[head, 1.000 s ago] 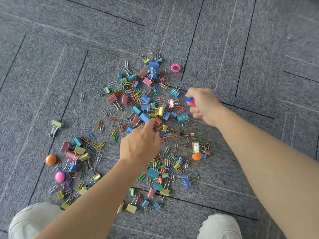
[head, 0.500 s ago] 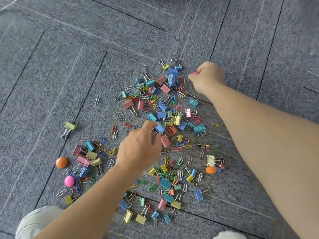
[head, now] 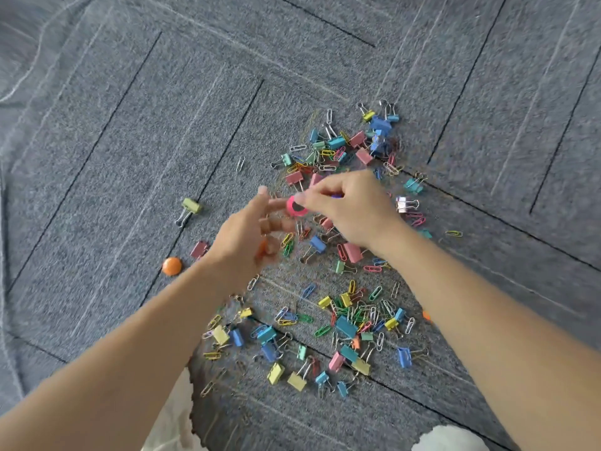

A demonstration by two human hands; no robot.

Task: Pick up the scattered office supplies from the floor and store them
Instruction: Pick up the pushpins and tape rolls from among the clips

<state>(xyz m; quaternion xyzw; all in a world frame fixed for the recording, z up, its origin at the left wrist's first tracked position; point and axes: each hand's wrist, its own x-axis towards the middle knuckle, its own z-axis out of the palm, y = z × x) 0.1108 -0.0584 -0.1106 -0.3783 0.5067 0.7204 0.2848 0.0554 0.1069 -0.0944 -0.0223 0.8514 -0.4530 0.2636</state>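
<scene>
from my remote seat, the right hand (head: 351,209) is raised over the middle of the mess. its thumb and forefinger pinch a small bright pink ring (head: 296,206) with a dark centre, held above the floor and not resting on it. a scrap of blue (head: 336,196) shows between the curled fingers of that hand; i cannot tell what it is.

the left hand (head: 250,236) sits just left of the pink ring, with two fingers stretched toward it and one fingertip at its edge. the lower fingers curl inward, and something orange (head: 262,249) shows beneath them (the hand is badly blurred, so i cannot tell whether it grips that or merely covers it).

the grey carpet-tile floor (head: 130,157) is strewn with pastel metal binder clips (head: 346,326) and coloured wire paper clips (head: 323,330). one cluster lies far and right of the hands, another near, between the forearms.

off to the left, apart from the heap, lie a yellow-green binder clip with silver handles (head: 191,206), a pink binder clip (head: 199,249) and an orange round-headed pin (head: 171,266). a lone silver paper clip (head: 240,163) lies farther out. a pale shoe tip (head: 452,439) shows at the near edge.
</scene>
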